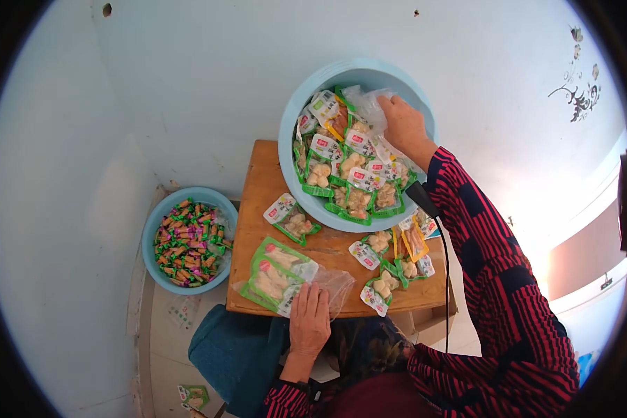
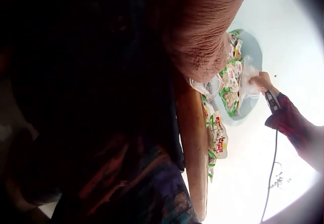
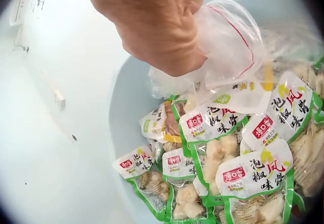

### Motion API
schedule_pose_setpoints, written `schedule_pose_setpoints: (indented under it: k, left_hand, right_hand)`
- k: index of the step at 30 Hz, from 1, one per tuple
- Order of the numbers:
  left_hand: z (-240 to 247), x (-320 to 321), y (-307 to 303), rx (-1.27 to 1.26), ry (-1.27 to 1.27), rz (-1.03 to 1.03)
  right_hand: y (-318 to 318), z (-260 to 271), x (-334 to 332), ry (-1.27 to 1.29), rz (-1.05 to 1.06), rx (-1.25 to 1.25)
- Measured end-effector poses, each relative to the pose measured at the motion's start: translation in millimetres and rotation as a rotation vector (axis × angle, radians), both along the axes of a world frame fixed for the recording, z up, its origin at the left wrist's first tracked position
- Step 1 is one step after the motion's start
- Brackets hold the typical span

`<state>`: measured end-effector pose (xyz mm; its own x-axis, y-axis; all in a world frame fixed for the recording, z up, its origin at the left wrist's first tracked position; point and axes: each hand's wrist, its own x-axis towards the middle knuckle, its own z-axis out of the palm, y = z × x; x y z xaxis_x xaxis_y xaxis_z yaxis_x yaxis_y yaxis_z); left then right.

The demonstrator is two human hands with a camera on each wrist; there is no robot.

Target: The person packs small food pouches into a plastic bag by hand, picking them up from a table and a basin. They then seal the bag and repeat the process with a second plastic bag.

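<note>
My right hand (image 1: 405, 125) reaches over the far right part of a large light blue basin (image 1: 425, 111). It grips clear plastic bags (image 3: 230, 42), one with a red line along its edge. Below it the basin is heaped with green-edged snack packets (image 3: 258, 178) and a few yellow-edged ones. My left hand (image 1: 310, 320) rests with its fingers over a clear bag (image 1: 338, 285) at the table's front edge. Larger green packets (image 1: 272, 279) of pale food lie in and beside that bag. The left thumb is hidden in the head view.
The wooden table (image 1: 258, 188) also bears a single packet (image 1: 292, 219) at left and several loose packets (image 1: 383, 284) at right. On the floor a smaller blue basin (image 1: 150, 244) holds wrapped sticks. A black cable (image 1: 447, 292) hangs from my right wrist.
</note>
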<state>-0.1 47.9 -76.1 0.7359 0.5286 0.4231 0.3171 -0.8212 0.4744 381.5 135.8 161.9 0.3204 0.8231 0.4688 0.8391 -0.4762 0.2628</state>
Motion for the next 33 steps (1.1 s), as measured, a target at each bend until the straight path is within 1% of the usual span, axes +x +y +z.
schedule_pose_setpoints:
  k: [4,7,10,12,14,16,17,20,22,24,30,33]
  left_hand:
    - [0,1,-1,0.003,-0.007,0.004]
    - [2,1,-1,-0.007,-0.004,0.004]
    - [0,2,-1,-0.003,-0.002,0.007]
    - [0,1,-1,0.0,-0.002,0.006]
    - [0,2,-1,0.001,0.001,0.003]
    - [1,2,-2,0.007,0.01,0.007]
    - [1,2,-2,0.008,0.012,0.005]
    - [1,2,-2,0.004,-0.002,0.007]
    - [1,2,-2,0.008,0.0,0.009]
    - [0,2,-2,0.009,-0.006,0.008]
    - [3,2,-2,0.031,0.005,0.007]
    - [3,2,-2,0.056,0.02,0.01]
  right_hand:
    - [-10,2,1,0.008,0.013,0.022]
    - [-21,3,-5,-0.006,0.021,-0.02]
    - [-33,-2,-15,0.019,0.069,-0.085]
    - [-39,-5,-23,0.069,0.086,-0.21]
    - [-43,-10,-30,0.071,0.11,-0.232]
    - [-47,-14,-35,0.083,0.173,-0.34]
    - [-49,-17,-38,0.095,0.224,-0.344]
    - [-53,-22,-54,0.12,0.282,-0.394]
    - [-56,-29,-59,0.126,0.271,-0.399]
    - [-59,-34,-63,0.183,0.301,-0.348]
    - [-69,-39,-71,0.239,0.37,-0.315]
    - [-71,-42,-72,0.309,0.345,-0.244]
